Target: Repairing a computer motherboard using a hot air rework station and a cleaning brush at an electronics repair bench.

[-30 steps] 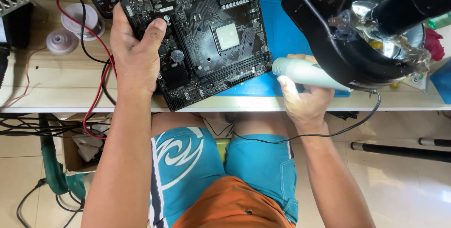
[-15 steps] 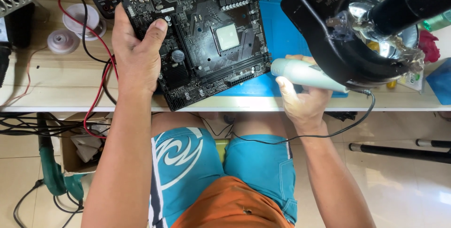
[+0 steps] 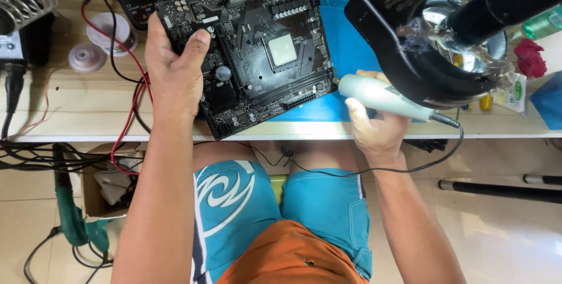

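the black circuit board lies tilted on the tabletop, its lower corner at the front edge and its right part over a blue mat. the left hand grips the board's left edge, thumb on top, fingers clenched around it. the right hand is closed on a pale corded rotary tool, its tip just at the board's right edge. this looks like steadying the board for tool work; the next move calls for a firm hold and a fine, guided tip.
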